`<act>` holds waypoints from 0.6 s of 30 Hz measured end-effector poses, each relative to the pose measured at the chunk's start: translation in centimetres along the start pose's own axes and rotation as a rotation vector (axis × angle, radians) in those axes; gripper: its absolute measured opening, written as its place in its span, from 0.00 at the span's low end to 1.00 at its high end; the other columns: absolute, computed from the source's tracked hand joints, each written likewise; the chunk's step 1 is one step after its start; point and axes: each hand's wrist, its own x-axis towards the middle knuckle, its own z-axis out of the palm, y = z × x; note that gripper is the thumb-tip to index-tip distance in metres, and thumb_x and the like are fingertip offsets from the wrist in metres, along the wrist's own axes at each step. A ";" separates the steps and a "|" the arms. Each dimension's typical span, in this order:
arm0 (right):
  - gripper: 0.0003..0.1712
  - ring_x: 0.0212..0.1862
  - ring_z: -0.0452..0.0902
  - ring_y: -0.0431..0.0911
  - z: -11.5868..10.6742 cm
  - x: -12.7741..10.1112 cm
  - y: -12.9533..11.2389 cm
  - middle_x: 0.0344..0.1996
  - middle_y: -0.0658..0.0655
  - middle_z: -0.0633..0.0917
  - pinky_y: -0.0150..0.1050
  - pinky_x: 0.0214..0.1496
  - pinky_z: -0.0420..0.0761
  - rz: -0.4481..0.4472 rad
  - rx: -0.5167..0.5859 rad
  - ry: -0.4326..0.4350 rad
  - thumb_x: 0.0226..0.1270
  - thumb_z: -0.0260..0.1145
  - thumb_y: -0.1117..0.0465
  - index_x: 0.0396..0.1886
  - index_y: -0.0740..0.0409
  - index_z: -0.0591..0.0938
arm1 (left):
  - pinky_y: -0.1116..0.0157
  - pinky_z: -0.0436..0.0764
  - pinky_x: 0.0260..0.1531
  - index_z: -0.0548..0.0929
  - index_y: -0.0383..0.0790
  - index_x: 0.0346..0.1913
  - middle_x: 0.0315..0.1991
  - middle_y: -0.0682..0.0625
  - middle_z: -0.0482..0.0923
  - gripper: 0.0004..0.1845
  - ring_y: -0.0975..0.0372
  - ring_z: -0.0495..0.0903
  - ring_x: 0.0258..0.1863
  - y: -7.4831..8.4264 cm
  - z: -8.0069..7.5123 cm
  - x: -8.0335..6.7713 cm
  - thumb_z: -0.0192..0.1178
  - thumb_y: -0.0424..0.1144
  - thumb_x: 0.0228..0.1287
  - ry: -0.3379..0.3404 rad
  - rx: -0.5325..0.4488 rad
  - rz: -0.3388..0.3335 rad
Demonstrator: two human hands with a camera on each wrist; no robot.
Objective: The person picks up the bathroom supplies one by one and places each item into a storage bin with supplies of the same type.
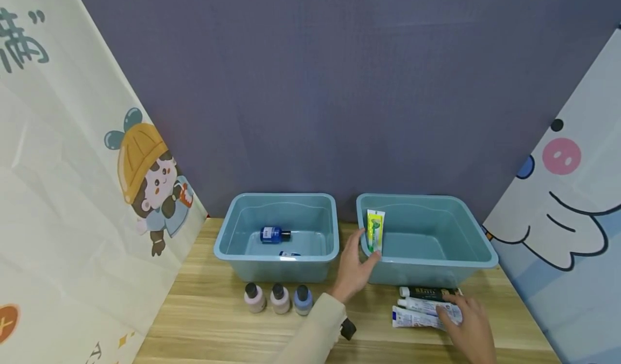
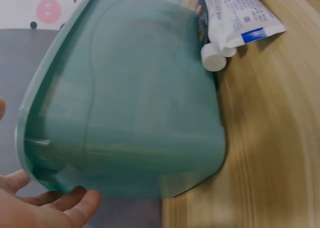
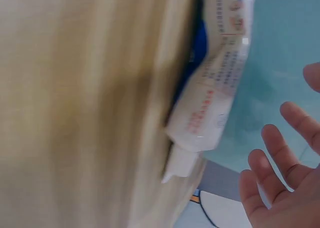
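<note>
A green and yellow toothpaste tube [image 1: 375, 231] stands upright against the inner left wall of the right teal bin [image 1: 432, 264]. My left hand [image 1: 359, 261] is just outside that wall, thumb and fingers spread close to the tube's lower end; the left wrist view shows the palm [image 2: 55, 203] empty beside the bin [image 2: 130, 102]. My right hand [image 1: 461, 315] rests with relaxed fingers on three tubes [image 1: 422, 304] lying in front of the bin. In the right wrist view its fingers [image 3: 280, 173] are spread beside a white tube [image 3: 215, 87].
The left teal bin [image 1: 228, 251] holds a blue bottle [image 1: 274, 234] and a small blue and white item [image 1: 289, 254]. Two pink bottles [image 1: 267, 298] and a blue one [image 1: 303, 299] stand before it. Printed panels wall in both sides.
</note>
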 end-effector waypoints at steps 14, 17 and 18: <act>0.26 0.54 0.70 0.71 1.4 -0.4 2.3 0.50 0.74 0.79 0.69 0.56 0.72 0.157 -0.094 -0.283 0.63 0.72 0.48 0.51 0.64 0.85 | 0.64 0.79 0.50 0.61 0.70 0.77 0.76 0.53 0.67 0.33 0.61 0.76 0.60 -1.9 0.9 0.3 0.59 0.55 0.73 0.008 -0.101 -0.015; 0.26 0.54 0.71 0.70 1.6 -0.6 2.4 0.50 0.73 0.79 0.69 0.56 0.72 0.157 -0.100 -0.291 0.63 0.72 0.47 0.51 0.63 0.85 | 0.67 0.79 0.37 0.60 0.72 0.76 0.74 0.52 0.69 0.33 0.65 0.78 0.39 -2.4 1.1 0.3 0.59 0.55 0.73 0.006 -0.132 0.008; 0.26 0.54 0.71 0.69 1.7 -0.6 2.4 0.51 0.73 0.79 0.68 0.56 0.72 0.159 -0.099 -0.292 0.63 0.72 0.47 0.51 0.62 0.85 | 0.68 0.78 0.34 0.60 0.72 0.76 0.74 0.51 0.69 0.33 0.67 0.76 0.34 -2.5 1.1 0.4 0.59 0.54 0.74 0.002 -0.142 0.012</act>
